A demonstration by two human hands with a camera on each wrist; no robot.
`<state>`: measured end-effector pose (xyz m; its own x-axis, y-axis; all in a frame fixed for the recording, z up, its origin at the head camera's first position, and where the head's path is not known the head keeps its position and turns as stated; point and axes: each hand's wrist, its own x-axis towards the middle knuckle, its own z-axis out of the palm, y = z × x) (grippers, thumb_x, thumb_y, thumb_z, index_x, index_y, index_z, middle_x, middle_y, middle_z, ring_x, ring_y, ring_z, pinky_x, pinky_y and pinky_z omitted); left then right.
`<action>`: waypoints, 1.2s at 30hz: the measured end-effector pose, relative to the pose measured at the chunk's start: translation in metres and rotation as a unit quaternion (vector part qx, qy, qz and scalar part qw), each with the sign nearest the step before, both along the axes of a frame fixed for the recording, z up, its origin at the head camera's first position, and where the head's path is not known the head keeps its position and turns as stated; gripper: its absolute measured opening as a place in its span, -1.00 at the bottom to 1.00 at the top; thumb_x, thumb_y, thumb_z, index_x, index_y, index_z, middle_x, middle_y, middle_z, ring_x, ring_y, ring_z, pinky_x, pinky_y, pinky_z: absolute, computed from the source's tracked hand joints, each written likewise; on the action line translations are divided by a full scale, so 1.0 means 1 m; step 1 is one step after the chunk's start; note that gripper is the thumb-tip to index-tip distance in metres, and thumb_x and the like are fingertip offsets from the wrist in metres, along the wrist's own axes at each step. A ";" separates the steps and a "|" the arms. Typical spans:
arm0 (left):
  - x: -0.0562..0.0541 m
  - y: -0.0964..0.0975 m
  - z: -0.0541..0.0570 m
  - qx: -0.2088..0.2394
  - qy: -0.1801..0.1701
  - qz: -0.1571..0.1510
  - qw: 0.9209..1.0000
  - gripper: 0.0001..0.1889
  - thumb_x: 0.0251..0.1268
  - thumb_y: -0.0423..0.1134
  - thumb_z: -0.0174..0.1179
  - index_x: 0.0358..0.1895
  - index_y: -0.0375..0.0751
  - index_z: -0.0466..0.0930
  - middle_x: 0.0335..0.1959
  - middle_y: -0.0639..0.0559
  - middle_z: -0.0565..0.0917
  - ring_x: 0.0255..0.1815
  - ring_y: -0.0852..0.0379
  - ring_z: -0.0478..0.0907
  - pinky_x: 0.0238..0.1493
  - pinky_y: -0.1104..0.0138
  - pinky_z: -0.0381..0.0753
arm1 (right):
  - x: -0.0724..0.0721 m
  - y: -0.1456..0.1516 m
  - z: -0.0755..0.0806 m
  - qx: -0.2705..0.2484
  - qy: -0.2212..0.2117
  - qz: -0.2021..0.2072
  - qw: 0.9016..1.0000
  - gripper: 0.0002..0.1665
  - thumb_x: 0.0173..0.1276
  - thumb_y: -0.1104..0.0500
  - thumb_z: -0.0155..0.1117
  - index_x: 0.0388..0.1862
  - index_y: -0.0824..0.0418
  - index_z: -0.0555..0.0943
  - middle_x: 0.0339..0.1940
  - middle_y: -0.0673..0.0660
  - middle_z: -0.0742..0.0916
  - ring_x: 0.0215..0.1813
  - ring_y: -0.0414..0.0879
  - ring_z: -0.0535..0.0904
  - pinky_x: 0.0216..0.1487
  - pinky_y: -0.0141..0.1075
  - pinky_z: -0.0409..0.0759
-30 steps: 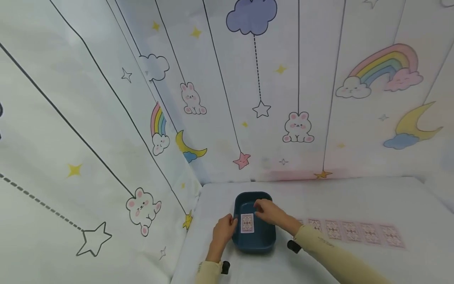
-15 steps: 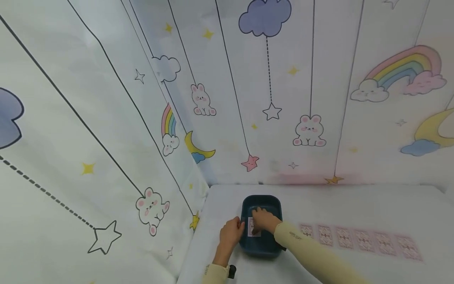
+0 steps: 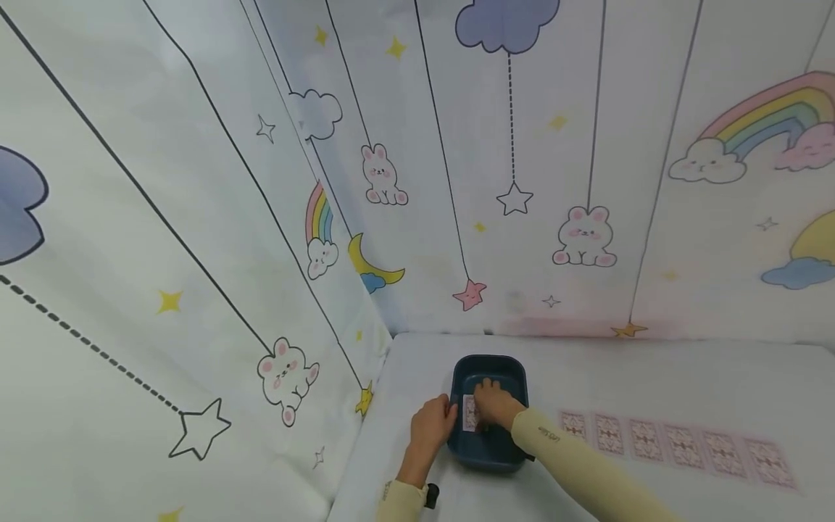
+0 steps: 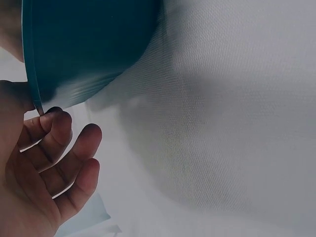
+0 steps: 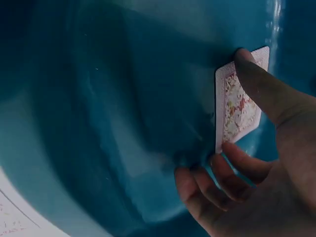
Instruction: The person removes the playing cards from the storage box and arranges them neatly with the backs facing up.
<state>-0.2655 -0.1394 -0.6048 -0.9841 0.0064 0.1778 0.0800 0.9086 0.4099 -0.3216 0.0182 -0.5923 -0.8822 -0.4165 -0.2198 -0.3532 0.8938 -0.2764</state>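
A dark teal plastic basin stands on the white-covered table. My left hand pinches its left rim; in the left wrist view the thumb lies inside the basin wall and fingertips are outside, the other fingers loosely curled. My right hand reaches down into the basin at a patterned playing card, partly covering it. In the right wrist view, the thumb is on one edge of the playing card and the index fingertip on the opposite edge, the other fingers bent beside it.
Right of the basin, several face-down playing cards lie in a row on the white tablecloth. A decorated wall sheet rises behind the table, and another on the left.
My right hand has moved down and left from above the basin's right part onto the playing card, now partly hiding it. The left hand stays at the rim; the head view has shifted slightly.
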 end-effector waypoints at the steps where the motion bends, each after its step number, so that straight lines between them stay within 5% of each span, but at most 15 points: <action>1: 0.001 0.001 -0.001 -0.001 -0.002 0.000 1.000 -0.66 0.41 -0.11 0.22 -0.53 -0.07 0.37 -0.66 0.15 0.32 -0.68 0.24 0.22 -0.63 0.37 0.14 | 0.000 0.001 0.001 -0.003 -0.007 -0.004 1.000 0.02 -0.06 0.03 0.71 0.26 0.48 0.40 0.13 0.43 0.51 0.16 0.30 0.48 0.17 0.18 0.53; 10: 0.008 0.010 -0.002 -0.001 -0.006 -0.009 1.000 -0.66 0.40 -0.10 0.24 -0.53 -0.08 0.38 -0.67 0.16 0.33 -0.69 0.25 0.22 -0.64 0.37 0.15 | 0.000 0.011 0.004 0.021 -0.025 0.018 0.999 0.20 -0.09 -0.07 0.72 0.39 0.39 0.27 0.32 0.46 0.45 0.34 0.35 0.39 0.31 0.17 0.44; 15: 0.006 0.012 0.000 -0.022 0.029 -0.017 0.999 -0.71 0.38 -0.08 0.26 -0.45 -0.08 0.44 -0.62 0.14 0.39 -0.63 0.26 0.26 -0.60 0.38 0.21 | -0.004 0.014 0.009 0.044 -0.069 -0.009 0.997 0.28 -0.06 -0.14 0.69 0.45 0.42 0.21 0.38 0.53 0.39 0.42 0.39 0.30 0.41 0.18 0.34; 20: 0.005 0.013 0.001 -0.036 0.044 -0.016 0.998 -0.77 0.35 -0.06 0.28 -0.29 -0.15 0.56 -0.54 0.09 0.49 -0.58 0.23 0.35 -0.57 0.36 0.29 | -0.008 0.018 0.010 0.028 -0.068 -0.026 0.997 0.22 -0.08 -0.08 0.71 0.38 0.47 0.27 0.36 0.56 0.40 0.43 0.43 0.29 0.41 0.22 0.30; 27: 0.000 0.012 0.002 -0.054 0.046 -0.015 0.997 -0.78 0.36 -0.06 0.27 -0.26 -0.14 0.59 -0.45 0.05 0.58 -0.53 0.18 0.46 -0.54 0.34 0.38 | -0.014 0.024 0.006 -0.093 -0.021 -0.021 0.995 -0.20 0.22 0.25 0.48 0.33 0.48 0.31 0.16 0.46 0.58 0.18 0.30 0.55 0.20 0.13 0.53; 32: 0.000 0.008 0.000 -0.058 0.038 -0.003 0.998 -0.80 0.36 -0.08 0.26 -0.29 -0.13 0.57 -0.46 0.05 0.58 -0.51 0.16 0.49 -0.51 0.32 0.41 | -0.015 0.032 0.014 -0.199 -0.064 -0.033 0.977 -0.66 0.26 0.45 0.24 0.01 0.35 0.45 -0.28 0.18 0.64 -0.31 -0.02 0.54 -0.28 -0.16 0.55; 36: 0.002 0.003 -0.003 -0.052 0.028 0.007 0.998 -0.80 0.36 -0.10 0.27 -0.29 -0.15 0.56 -0.46 0.04 0.57 -0.50 0.15 0.48 -0.49 0.31 0.42 | -0.009 0.045 0.020 -0.261 -0.096 -0.056 0.959 -0.69 0.24 0.45 0.28 -0.03 0.32 0.53 -0.34 0.14 0.62 -0.36 -0.08 0.52 -0.34 -0.24 0.55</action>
